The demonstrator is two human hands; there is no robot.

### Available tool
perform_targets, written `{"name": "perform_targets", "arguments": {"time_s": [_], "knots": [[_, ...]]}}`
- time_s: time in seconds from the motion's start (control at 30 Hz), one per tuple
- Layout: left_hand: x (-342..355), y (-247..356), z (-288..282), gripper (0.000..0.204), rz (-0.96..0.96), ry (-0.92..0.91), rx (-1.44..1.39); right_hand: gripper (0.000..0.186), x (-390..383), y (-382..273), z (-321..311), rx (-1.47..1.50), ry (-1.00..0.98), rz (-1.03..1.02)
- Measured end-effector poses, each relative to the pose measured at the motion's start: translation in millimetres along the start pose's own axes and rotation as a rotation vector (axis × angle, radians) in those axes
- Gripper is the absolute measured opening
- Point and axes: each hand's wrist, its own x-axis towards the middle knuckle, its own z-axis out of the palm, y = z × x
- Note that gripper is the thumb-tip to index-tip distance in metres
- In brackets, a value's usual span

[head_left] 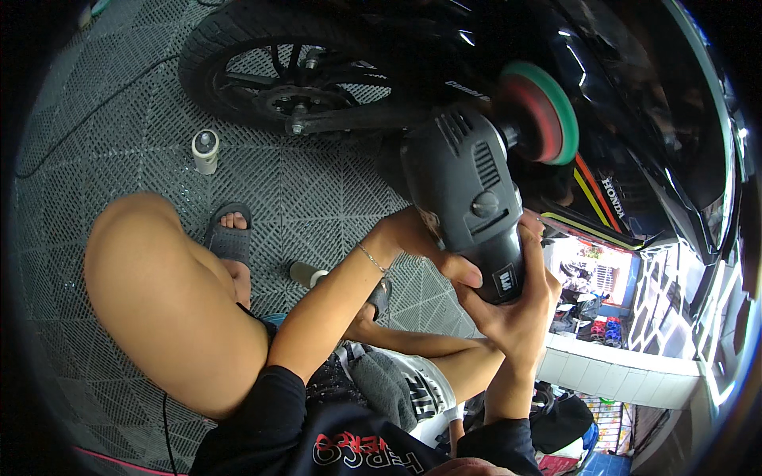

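A black power polisher [468, 186] is held up in both my hands. My left hand [432, 246] is closed around the side of its body, with the fingers hidden behind the tool. At its rear end my right hand [520, 305] wraps the handle. The round polishing pad [548, 115], green-rimmed with a reddish face, is smeared as if spinning. It is at the glossy black body panel [635, 135] of a motorcycle; whether it touches the panel I cannot tell.
The motorcycle's wheel [278, 91] stands at the upper left. A small pale bottle [205, 159] is upright on the grey grid floor [143, 143]; another pale container [303, 274] is near my sandals. A dark cable [75, 143] crosses the floor. A grey cloth [377, 381] lies on my lap.
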Motion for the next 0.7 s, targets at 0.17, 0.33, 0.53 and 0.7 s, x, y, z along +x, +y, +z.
{"name": "perform_targets", "arguments": {"time_s": [0.17, 0.33, 0.53, 0.7], "knots": [[0.8, 12.7, 8.2, 0.071, -0.019, 0.017, 0.004, 0.073, -5.2, -5.2, -3.0, -0.027, -0.004, 0.043], [2.9, 8.2, 10.2, 0.071, 0.051, -0.069, 0.115, 0.073, -14.0, -6.9, -7.5, -0.024, -0.003, 0.065], [13.9, 14.7, 3.9, 0.085, 0.036, -0.122, -0.001, 0.069, -2.9, -6.2, -6.0, 0.017, 0.009, -0.002], [12.3, 0.4, 9.9, 0.098, -0.085, -0.170, 0.052, 0.068, -14.5, 12.6, -9.2, 0.018, -0.008, 0.001]]}}
